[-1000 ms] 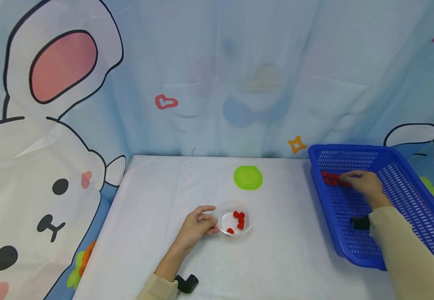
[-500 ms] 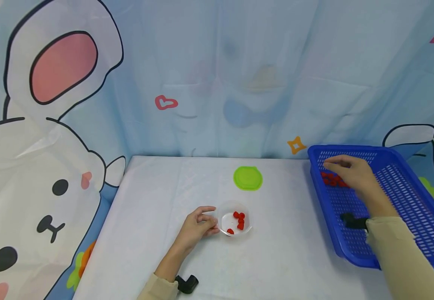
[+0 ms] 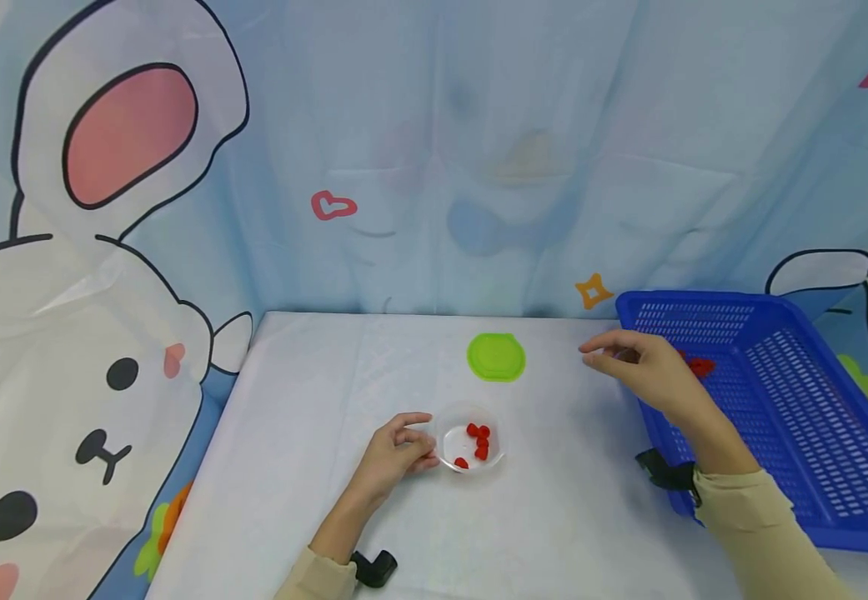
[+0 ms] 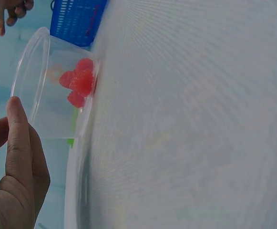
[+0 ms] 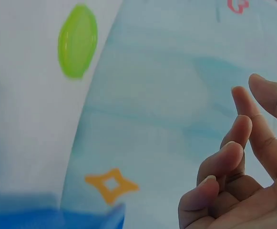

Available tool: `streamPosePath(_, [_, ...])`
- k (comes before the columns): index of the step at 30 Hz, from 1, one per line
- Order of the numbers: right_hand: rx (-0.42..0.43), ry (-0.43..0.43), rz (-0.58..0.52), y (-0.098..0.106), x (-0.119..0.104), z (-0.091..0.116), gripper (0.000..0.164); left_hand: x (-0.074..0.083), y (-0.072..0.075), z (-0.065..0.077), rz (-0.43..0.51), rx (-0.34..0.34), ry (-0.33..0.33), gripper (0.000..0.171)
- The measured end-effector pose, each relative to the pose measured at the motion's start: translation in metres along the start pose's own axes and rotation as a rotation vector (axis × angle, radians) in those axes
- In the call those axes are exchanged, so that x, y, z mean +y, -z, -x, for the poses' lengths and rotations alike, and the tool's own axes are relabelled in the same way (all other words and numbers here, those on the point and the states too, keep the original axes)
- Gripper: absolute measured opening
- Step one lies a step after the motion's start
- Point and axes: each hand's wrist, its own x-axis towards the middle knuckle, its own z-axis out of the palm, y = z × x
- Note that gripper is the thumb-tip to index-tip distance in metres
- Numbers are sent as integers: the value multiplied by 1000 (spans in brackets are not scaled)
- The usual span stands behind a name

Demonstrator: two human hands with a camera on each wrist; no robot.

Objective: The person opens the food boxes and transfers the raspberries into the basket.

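Observation:
A clear plastic cup (image 3: 444, 462) stands on the white-covered table with several red raspberries (image 3: 482, 444) inside, seen side-on through its wall in the left wrist view. My left hand (image 3: 396, 450) holds the cup at its left side, fingertips right at the rim. Above the table, by the left edge of the blue basket (image 3: 719, 517), is my right hand (image 3: 644, 371). Its thumb and index finger point left with a narrow gap between them, the other fingers loosely curled. Nothing shows between them in the right wrist view. More raspberries (image 3: 700, 367) lie in the basket, partly hidden behind the right hand.
A flat green lid (image 3: 496, 357) lies on the table behind the cup. Blue printed curtain (image 3: 418, 150) hangs along the back edge of the table. Black wrist mounts (image 3: 375, 568) stick out from both forearms.
My right hand has risen from the raspberries in the basket and moved left, past the basket's rim to over the table. The left hand and cup have stayed put.

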Motion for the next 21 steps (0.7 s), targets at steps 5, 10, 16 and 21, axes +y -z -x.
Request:
streamPosePath(5, [-51,75,-23,-39,-8,-5,19,0,-1,-1,15,0,-7,42])
streamPosePath(10, [-146,114,-50,-83,-6,-14,14,0,-2,-1,18,-2,-20,42])
streamPosePath(16, [-241,117,-75,-117,10,-23,16,0,-3,-2,21,-4,-19,43])
streamPosePath(21, [-338,195,-80,-131,24,-28,13,-1,-2,-3,16,0,-10,43])
